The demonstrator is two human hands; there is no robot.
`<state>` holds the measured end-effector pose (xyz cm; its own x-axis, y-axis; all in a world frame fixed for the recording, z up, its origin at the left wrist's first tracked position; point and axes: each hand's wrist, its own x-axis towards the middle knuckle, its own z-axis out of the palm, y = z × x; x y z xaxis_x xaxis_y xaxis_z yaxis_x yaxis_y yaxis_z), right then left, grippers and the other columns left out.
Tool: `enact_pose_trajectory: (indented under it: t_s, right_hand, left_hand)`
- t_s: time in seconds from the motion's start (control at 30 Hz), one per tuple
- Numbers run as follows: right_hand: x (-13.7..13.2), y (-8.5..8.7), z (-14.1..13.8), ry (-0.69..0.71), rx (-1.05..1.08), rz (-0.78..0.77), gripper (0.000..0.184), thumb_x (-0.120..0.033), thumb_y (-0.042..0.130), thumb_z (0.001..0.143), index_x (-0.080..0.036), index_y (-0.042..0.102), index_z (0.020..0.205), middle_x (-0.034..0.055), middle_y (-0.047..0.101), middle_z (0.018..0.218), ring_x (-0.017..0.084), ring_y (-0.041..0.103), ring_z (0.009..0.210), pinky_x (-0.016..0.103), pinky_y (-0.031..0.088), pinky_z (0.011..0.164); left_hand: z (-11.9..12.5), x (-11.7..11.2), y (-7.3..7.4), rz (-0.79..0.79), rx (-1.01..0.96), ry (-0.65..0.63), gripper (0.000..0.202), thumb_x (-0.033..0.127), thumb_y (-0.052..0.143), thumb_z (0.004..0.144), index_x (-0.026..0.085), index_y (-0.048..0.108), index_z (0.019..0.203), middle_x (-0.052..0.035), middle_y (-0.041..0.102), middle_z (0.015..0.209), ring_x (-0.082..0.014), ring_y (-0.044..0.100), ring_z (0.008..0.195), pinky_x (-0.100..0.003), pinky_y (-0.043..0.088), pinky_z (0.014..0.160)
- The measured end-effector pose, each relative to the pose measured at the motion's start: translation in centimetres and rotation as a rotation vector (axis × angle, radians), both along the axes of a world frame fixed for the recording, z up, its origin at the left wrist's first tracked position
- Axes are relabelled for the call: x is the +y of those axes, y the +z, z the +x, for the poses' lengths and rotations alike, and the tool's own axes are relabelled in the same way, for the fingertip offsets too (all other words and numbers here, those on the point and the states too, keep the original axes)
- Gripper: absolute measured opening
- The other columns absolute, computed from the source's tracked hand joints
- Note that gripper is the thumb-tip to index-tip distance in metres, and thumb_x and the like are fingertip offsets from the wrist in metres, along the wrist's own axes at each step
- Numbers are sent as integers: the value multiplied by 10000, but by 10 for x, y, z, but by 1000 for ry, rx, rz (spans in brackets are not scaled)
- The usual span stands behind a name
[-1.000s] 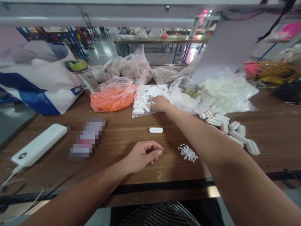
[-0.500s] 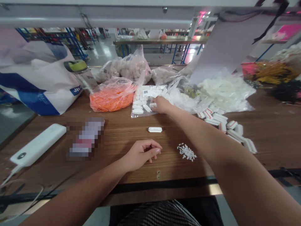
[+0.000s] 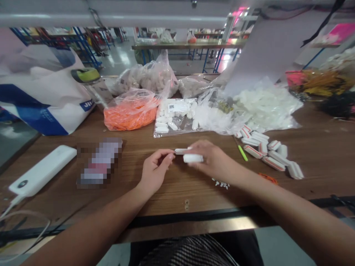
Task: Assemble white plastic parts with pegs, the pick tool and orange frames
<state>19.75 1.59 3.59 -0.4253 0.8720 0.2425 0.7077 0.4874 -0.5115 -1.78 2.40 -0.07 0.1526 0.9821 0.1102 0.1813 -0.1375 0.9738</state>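
Pinching the end of a slim white plastic bar [image 3: 181,151], the left hand [image 3: 155,170] sits low over the table, its fingers [image 3: 166,156] closed in on the bar from one side. The right hand [image 3: 213,161] comes in from the other side, fingers curled and gripping a chunkier white plastic block [image 3: 193,158] just beside the bar, with one fingertip [image 3: 189,148] at the bar's far end. The two hands are close together, with both white pieces between them.

Below the right wrist, a scatter of tiny white bits [image 3: 221,183] lies partly hidden. The wood-grain table [image 3: 133,199] carries a clear zip bag of white pieces [image 3: 174,125] and a loose heap of red-striped white pieces [image 3: 266,152], with a thin green stick [image 3: 242,152] beside it and an orange scrap [image 3: 267,178] just below. Farther back sit a plastic bag of orange strands [image 3: 130,115], bags of beige parts [image 3: 155,79] and a bulging bag of white parts [image 3: 266,105].

To the left are a white power bank [image 3: 41,170] with its cable, a blurred object [image 3: 100,162], a blue-printed white bag [image 3: 39,87] and a bottle with a green lid [image 3: 88,85]. Beyond the table, blue-framed racks [image 3: 83,48] and another long table [image 3: 188,46] stand across a shiny floor.
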Motion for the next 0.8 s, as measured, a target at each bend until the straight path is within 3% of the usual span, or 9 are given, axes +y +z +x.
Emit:
enact_pose_trajectory:
  t_s: [0.13, 0.23, 0.33, 0.4, 0.5, 0.67, 0.8]
  right_hand:
    - [-40, -19, -13, 103, -113, 42, 274, -234, 615, 882, -190, 684, 1143, 107, 660, 1100, 244, 587, 1002, 434, 487, 906]
    - [-41, -26, -13, 68, -194, 41, 403, -277, 663, 847, -174, 633, 1236, 119, 661, 1156, 276, 577, 1027, 466, 485, 881]
    - [-39, -23, -4, 31, -201, 23, 563, -263, 740, 763, -166, 584, 1296, 114, 639, 1241, 289, 558, 1087, 479, 471, 914]
    - [-41, -18, 3, -8, -206, 28, 568, -224, 751, 734, -170, 597, 1278, 112, 630, 1264, 294, 552, 1109, 488, 462, 925]
    - [-45, -16, 11, -67, -210, 63, 470, -190, 721, 746, -190, 641, 1209, 108, 635, 1250, 298, 556, 1110, 499, 457, 904]
    - [-43, -23, 13, -104, -217, 184, 262, -181, 653, 793, -199, 707, 1049, 110, 662, 1175, 301, 580, 1038, 479, 446, 836]
    - [-43, -22, 12, -101, -122, 226, 246, -137, 565, 823, -197, 708, 1015, 100, 671, 1139, 273, 577, 1004, 438, 427, 821]
  left_hand:
    - [-3, 0, 2, 135, 140, -67, 140, 284, 610, 867, 178, 695, 901, -34, 705, 864, -122, 600, 696, -247, 482, 652]
    - [-5, -2, 7, 177, 196, -231, 110, 248, 607, 862, 174, 685, 884, -35, 683, 828, -135, 610, 711, -251, 477, 635]
    - [-6, -5, 12, 263, 269, -436, 137, 214, 655, 814, 178, 677, 945, -52, 667, 909, -153, 603, 755, -262, 483, 628]
    - [-5, -8, 14, 344, 354, -523, 253, 209, 712, 769, 191, 667, 1018, -61, 664, 999, -189, 605, 887, -323, 506, 768]
    - [-2, -12, 15, 431, 516, -562, 315, 218, 740, 755, 203, 659, 1060, -59, 660, 1056, -224, 577, 989, -400, 470, 911]
    - [1, -15, 11, 438, 664, -592, 208, 262, 651, 861, 203, 657, 1060, -53, 676, 1034, -226, 580, 969, -407, 473, 900]
    - [-1, -14, 11, 379, 647, -592, 230, 302, 587, 913, 204, 653, 1111, -71, 673, 1066, -216, 612, 970, -380, 486, 892]
